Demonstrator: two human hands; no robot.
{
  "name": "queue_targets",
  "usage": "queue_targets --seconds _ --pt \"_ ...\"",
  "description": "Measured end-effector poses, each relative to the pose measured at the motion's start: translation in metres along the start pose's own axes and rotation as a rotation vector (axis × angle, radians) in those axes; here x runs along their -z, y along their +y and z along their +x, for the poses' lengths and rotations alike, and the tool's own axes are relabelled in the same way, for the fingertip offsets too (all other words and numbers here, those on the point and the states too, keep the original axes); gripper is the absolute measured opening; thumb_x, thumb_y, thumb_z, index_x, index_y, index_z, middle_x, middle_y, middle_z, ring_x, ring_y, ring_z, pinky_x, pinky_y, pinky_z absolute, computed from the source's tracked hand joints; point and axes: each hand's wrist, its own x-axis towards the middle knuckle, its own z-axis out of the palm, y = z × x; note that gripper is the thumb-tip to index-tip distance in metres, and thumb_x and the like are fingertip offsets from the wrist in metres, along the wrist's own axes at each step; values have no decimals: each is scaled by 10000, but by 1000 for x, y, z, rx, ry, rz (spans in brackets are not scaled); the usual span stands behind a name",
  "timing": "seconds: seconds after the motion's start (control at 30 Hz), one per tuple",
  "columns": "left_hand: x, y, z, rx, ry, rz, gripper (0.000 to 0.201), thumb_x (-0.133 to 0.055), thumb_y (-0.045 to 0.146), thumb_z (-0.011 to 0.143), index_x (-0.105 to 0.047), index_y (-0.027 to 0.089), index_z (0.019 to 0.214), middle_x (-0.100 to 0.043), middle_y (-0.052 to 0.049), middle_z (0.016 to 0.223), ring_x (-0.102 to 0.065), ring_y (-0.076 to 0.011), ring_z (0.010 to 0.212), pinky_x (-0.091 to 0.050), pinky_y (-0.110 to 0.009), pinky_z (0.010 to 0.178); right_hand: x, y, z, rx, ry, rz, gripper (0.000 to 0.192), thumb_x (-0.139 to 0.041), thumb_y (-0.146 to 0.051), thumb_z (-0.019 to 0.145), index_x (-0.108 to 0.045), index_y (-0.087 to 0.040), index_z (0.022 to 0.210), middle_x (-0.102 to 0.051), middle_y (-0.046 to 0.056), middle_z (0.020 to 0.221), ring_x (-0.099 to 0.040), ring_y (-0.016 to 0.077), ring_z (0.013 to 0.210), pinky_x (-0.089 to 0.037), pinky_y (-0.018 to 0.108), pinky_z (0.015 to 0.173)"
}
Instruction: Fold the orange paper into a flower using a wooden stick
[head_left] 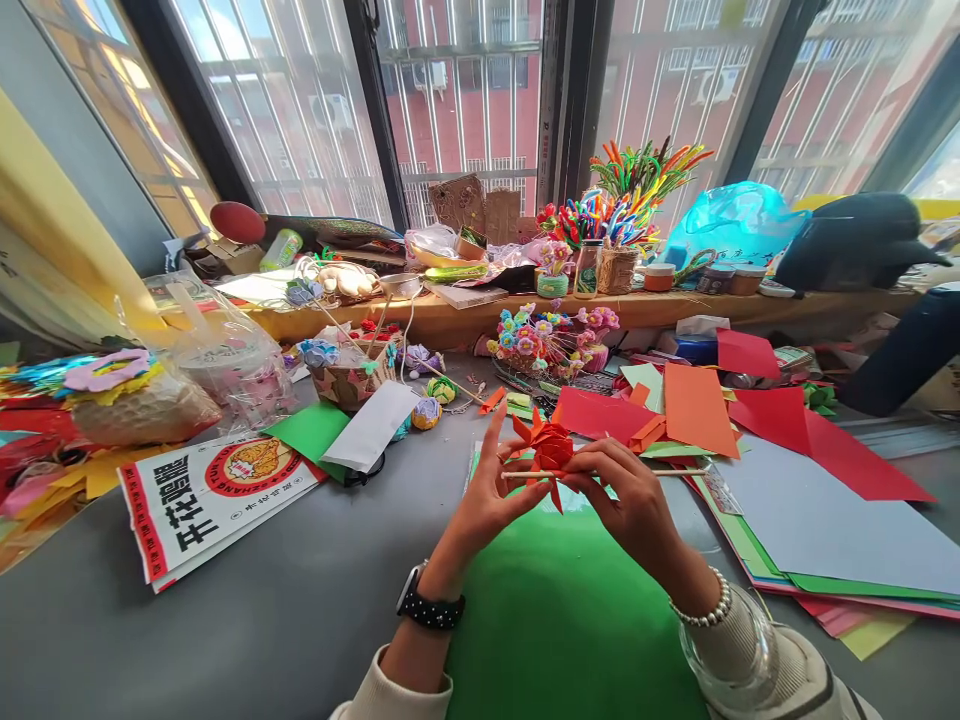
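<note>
A folded red-orange paper flower [551,445], with pointed petals, is held up between both hands over the green mat. My left hand [486,500] grips its left side between thumb and fingers, with the index finger raised. From the right, my right hand [630,505] is closed at the flower's lower edge, its fingertips pinched around a thin wooden stick [679,471]. The stick runs sideways across the flower's front and out past the right knuckles. Whether its tip touches the left fingers I cannot tell.
Below the hands lies a green mat [577,610]. Stacked coloured paper [847,520] and red sheets [862,450] lie to the right, a printed paper bag [225,500] to the left. Behind are a basket [349,385], crocheted flowers [540,335] and a dark bottle [900,350].
</note>
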Motion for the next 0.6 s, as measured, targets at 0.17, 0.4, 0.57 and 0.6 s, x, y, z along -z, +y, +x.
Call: queue_targets --seconds 0.17,0.4,0.57,0.6 --pt "-3 8 0 30 -95 -35 716 -620 250 709 -176 321 1266 -486 -83 1162 -582 -179 929 -475 -330 792 -1 -2 1 -18 -37 11 80 -501 -212 825 -563 -195 779 -591 42 740 -544 162 717 -453 291 653" --pt "-5 7 5 127 -95 18 664 -680 239 637 -344 230 1210 -540 -81 1051 -579 -181 855 -497 -269 661 -4 -1 -1 -20 -42 13 93 -488 -204 832 -557 -184 773 -580 44 725 -527 157 696 -443 278 622" --pt "-11 4 6 166 -43 -62 667 -694 263 617 -363 200 1193 -545 -59 971 -575 -156 770 -496 -251 598 -10 2 -5 -39 -39 -17 63 -496 -186 826 -545 -170 791 -566 46 722 -504 159 691 -434 275 601" --pt "-12 3 5 153 -32 -82 666 -695 265 617 -360 196 1189 -545 -53 949 -573 -145 743 -494 -244 586 -11 2 -5 -38 -42 -30 68 -489 -189 830 -543 -169 795 -564 48 727 -501 161 695 -433 280 607"
